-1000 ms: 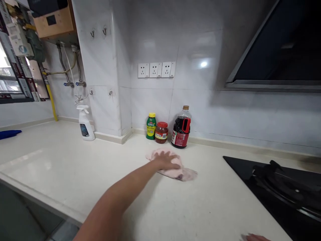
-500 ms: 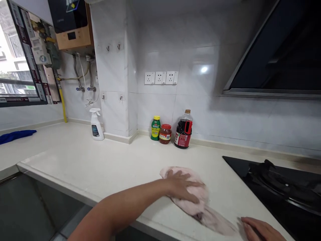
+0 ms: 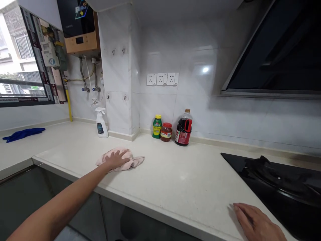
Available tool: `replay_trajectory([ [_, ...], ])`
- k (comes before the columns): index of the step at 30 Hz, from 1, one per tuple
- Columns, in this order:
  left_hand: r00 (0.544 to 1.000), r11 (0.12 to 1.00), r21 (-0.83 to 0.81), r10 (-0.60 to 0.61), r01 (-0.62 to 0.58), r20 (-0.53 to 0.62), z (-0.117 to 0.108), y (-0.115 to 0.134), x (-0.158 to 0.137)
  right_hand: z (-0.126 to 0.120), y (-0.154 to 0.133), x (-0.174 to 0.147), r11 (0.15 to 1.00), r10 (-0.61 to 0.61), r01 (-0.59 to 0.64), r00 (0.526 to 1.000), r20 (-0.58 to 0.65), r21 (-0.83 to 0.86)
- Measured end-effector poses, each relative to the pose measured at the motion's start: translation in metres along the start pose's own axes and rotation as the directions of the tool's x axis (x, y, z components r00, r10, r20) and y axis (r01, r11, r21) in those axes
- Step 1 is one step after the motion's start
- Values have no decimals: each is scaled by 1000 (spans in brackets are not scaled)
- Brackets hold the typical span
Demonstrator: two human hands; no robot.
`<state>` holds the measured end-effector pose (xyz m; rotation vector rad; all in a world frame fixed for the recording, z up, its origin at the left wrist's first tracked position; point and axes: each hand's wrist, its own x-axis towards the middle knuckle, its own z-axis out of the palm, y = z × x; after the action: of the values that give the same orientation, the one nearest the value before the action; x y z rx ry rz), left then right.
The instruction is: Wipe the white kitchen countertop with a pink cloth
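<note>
My left hand (image 3: 116,160) lies flat with fingers spread on a pale pink cloth (image 3: 102,158), pressing it to the white countertop (image 3: 180,187). The cloth is crumpled, and one loose end trails to the right. Near the counter's front edge at the lower right, my right hand (image 3: 258,222) rests on the surface beside the black cooktop (image 3: 260,177). Its fingers lie loosely extended, the thumb a little apart, with nothing seen in them.
Behind the cloth stands a white spray bottle (image 3: 101,124). Against the wall are a green bottle (image 3: 156,127), a red-lidded jar (image 3: 166,133) and a large dark sauce bottle (image 3: 183,130). A blue cloth (image 3: 23,134) lies far left. A range hood (image 3: 276,60) overhangs the right.
My left hand has slid the pink cloth a long way left across the counter, towards the spray bottle. My right hand stays near the cooktop. The view has shifted slightly.
</note>
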<state>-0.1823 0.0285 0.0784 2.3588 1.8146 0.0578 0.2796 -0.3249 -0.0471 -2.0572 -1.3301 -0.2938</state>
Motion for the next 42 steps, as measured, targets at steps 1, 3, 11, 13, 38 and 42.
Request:
replay_trajectory([
  [1, 1000, 1000, 1, 7, -7, 6, 4, 4, -4, 0, -2, 0, 1000, 2, -2, 1000, -14, 10],
  [3, 998, 999, -1, 52, -52, 27, 13, 24, -11, -2, -6, -1, 1000, -3, 5, 997, -75, 29],
  [11, 902, 909, -67, 417, -412, 114, 54, 182, -33, -16, -27, -7, 990, 113, -80, 944, -310, 117],
  [13, 865, 875, -93, 484, -475, 133, 61, 222, -38, -16, -25, -7, 986, 144, -103, 929, -340, 134],
  [38, 271, 290, -145, 952, -946, 141, 110, 358, -183, -19, 19, -77, 987, 106, -107, 994, 10, 121],
  [42, 252, 256, -68, 966, -964, 56, 123, 355, -187, -3, 7, -90, 992, 94, -78, 983, -159, 101],
])
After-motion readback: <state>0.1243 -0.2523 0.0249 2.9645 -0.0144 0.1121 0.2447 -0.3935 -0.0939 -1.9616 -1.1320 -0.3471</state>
